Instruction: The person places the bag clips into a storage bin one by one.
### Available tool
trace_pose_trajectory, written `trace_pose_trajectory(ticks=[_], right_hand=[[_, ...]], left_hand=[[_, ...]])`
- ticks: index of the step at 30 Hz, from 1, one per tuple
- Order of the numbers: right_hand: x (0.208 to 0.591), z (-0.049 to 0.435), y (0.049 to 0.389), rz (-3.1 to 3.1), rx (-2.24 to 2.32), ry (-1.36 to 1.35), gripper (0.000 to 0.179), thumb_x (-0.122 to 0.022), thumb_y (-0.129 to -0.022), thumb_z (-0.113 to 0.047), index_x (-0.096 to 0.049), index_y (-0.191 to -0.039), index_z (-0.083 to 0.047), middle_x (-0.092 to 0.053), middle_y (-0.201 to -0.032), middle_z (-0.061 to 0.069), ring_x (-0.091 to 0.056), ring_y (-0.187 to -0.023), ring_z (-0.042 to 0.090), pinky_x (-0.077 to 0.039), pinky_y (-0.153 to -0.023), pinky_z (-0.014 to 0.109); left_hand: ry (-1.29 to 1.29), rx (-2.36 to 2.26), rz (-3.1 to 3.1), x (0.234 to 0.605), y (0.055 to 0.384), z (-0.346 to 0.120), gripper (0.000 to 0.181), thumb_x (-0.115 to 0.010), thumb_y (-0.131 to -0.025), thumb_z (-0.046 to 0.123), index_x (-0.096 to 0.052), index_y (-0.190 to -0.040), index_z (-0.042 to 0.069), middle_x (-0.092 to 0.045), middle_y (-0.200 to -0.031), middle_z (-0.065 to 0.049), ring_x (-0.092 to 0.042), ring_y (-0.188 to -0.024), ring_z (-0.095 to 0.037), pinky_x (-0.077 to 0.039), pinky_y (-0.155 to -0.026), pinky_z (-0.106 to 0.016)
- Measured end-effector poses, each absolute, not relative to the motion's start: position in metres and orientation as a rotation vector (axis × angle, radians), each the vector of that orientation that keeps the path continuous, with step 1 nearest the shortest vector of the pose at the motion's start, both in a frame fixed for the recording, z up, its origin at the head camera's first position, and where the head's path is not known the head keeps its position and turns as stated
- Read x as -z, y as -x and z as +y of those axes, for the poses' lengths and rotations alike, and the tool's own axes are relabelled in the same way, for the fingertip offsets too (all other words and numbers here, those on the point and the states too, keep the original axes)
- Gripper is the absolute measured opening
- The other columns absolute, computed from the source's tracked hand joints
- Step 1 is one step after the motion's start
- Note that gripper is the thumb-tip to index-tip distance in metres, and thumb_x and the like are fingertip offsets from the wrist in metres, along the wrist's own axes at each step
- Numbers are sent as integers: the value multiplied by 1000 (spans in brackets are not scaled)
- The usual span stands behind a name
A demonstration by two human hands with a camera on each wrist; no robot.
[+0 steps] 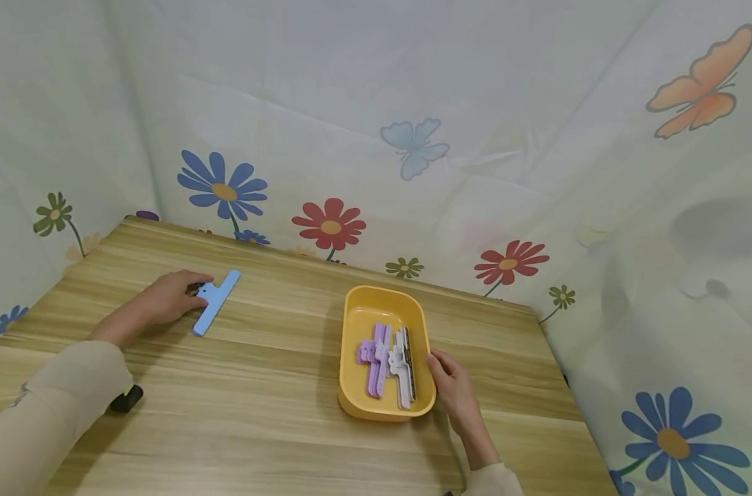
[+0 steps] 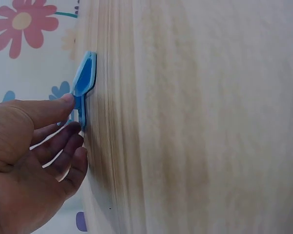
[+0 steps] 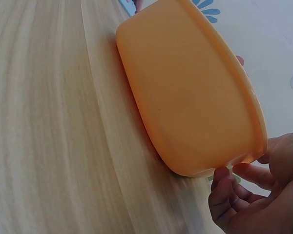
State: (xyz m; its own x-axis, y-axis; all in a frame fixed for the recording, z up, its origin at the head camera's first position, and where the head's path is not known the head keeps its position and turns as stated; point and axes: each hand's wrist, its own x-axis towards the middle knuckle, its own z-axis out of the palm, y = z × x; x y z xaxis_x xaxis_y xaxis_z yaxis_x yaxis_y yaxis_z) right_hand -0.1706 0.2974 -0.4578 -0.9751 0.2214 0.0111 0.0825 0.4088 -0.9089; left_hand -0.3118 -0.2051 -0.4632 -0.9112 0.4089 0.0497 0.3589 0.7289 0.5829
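A light blue clip [image 1: 217,303] with a long flat bar lies on the left part of the table. My left hand [image 1: 165,297] pinches its handle between thumb and forefinger; in the left wrist view the thumb [image 2: 63,103] presses the near side of the clip [image 2: 86,75], and the other fingers curl loosely beneath. On the right, a yellow plastic bin [image 1: 353,324] holds several clips: purple ones [image 1: 376,365] and white ones [image 1: 402,379] beside a dark-patterned strip [image 1: 410,362]. My right hand [image 1: 459,393] grips the bin's right rim, fingertips [image 3: 221,174] against its outside wall.
Under everything is a wood-grain table [image 1: 258,427]. A pale cloth [image 1: 289,124] printed with flowers and butterflies hangs along its back and both sides. A dark strap piece [image 1: 127,399] shows at the left sleeve.
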Motion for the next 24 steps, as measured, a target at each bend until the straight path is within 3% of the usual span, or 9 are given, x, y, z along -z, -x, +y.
trace_pose_trajectory(ticks=[14,24], right_hand=[[457,298,169,-2519,-1650,242,37,-56,-94,-30,-61,-121,-5,-61,-115,13,-58,-99,22,-49,-81,33],[457,298,170,-2526,-1645,251,36,-56,-94,-30,-61,-121,-6,-61,-115,13,-58,-99,22,-49,-80,33]], left_hand=[[-548,-1009,2823,460,310,-205,54,-63,-89,21,-44,-132,-6,-52,-122,-30,-48,-112,-43,-37,-92,-57],[-495,-1142,2755,454,300,-201,61,-64,-88,34,-45,-133,-2,-49,-127,-28,-51,-111,-42,-42,-89,-54]])
